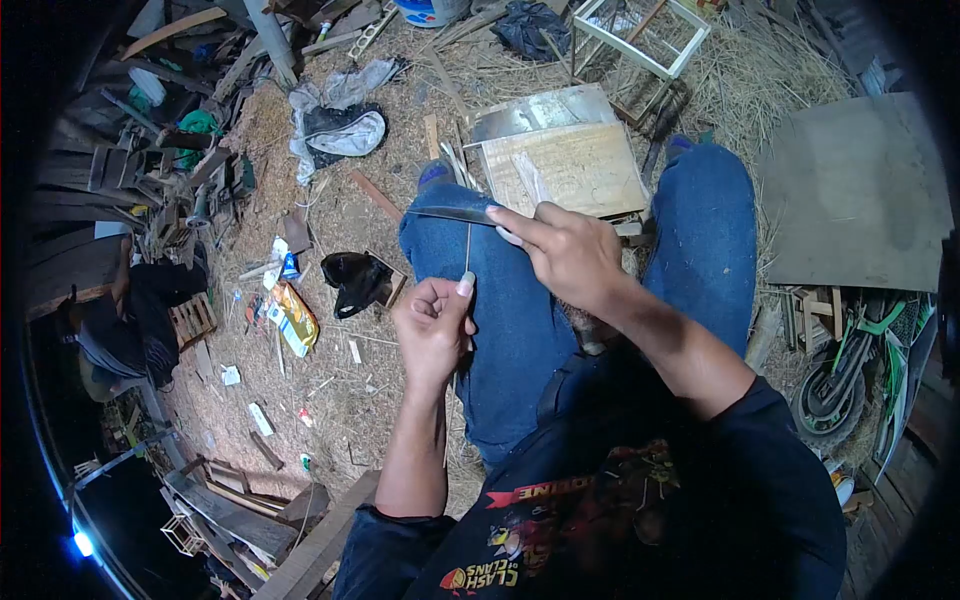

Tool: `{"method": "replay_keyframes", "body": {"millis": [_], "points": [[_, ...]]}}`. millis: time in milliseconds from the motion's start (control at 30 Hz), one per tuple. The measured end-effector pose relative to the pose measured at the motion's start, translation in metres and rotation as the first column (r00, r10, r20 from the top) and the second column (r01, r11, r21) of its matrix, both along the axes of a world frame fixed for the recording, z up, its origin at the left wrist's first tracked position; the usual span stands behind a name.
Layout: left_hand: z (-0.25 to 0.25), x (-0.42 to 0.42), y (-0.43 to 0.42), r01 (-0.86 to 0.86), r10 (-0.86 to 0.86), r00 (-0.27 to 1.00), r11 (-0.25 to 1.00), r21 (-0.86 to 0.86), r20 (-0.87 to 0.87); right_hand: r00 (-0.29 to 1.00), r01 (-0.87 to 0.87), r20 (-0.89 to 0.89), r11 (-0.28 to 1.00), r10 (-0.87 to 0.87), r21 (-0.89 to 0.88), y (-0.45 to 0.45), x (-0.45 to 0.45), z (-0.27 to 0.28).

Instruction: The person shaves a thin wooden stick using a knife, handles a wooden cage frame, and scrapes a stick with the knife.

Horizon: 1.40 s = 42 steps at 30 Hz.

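My right hand [572,250] grips a knife [455,214], its forefinger stretched along the back of the dark blade. The blade points left above my bent knee. Below it, my left hand [433,325] pinches a thin stick [468,248] between thumb and fingers. The stick stands away from my thumb and its far end meets or passes by the blade; I cannot tell whether they touch. Most of the knife's handle is hidden in my right hand. Both hands are over my leg in blue jeans [510,350].
Wooden boards [565,168] lie beyond my knees. A black plastic bag [355,280] and a yellow wrapper [293,318] lie on the straw-strewn ground at left. A small wooden frame [640,40] stands far ahead. Another person [135,320] sits at far left; a motorbike wheel [830,395] is at right.
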<state>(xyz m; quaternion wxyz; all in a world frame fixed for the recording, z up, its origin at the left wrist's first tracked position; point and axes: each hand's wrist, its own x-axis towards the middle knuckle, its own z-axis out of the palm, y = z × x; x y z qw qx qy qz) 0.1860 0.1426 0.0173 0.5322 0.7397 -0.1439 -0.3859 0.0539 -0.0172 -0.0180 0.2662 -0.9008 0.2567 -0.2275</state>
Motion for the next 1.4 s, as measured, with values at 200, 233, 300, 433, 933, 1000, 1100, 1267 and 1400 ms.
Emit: {"method": "replay_keyframes", "body": {"millis": [200,233,300,433,933,1000,1100,1267,1400], "points": [[0.001,-0.001,0.001,-0.008,0.008,1.0,1.0,0.003,-0.001,1.0,-0.005,-0.01,1.0,0.005,0.002,-0.002,0.003,0.0],[0.001,0.0,0.002,0.002,-0.002,1.0,1.0,0.0,0.012,1.0,-0.005,-0.008,1.0,0.005,0.001,0.0,0.001,0.002],[-0.001,0.001,0.001,0.017,-0.017,1.0,1.0,-0.004,0.026,0.997,-0.071,-0.021,0.997,0.071,0.02,0.007,-0.004,0.008],[-0.002,0.001,0.001,0.01,-0.01,1.0,1.0,-0.018,0.012,0.999,-0.036,0.029,0.999,0.036,0.019,0.001,0.003,0.0],[-0.003,0.002,0.004,0.027,-0.027,1.0,0.999,-0.018,-0.003,1.0,-0.005,-0.004,1.0,0.005,-0.031,-0.001,-0.001,0.003],[-0.004,0.004,0.003,0.03,-0.031,0.999,0.999,-0.038,-0.013,0.998,-0.07,0.001,0.997,0.07,-0.011,0.006,-0.005,0.007],[-0.006,0.004,0.006,0.04,-0.039,0.999,0.999,-0.033,0.012,1.0,-0.023,0.013,1.0,0.023,-0.012,-0.001,0.0,0.002],[-0.006,0.007,0.004,0.055,-0.055,0.998,0.998,-0.028,-0.006,0.996,-0.086,0.03,0.995,0.088,-0.049,0.003,-0.003,0.007],[-0.002,0.008,0.003,0.056,-0.057,0.998,0.998,-0.025,-0.035,0.999,0.012,-0.035,1.0,-0.011,0.007,0.0,0.001,0.002]]}}
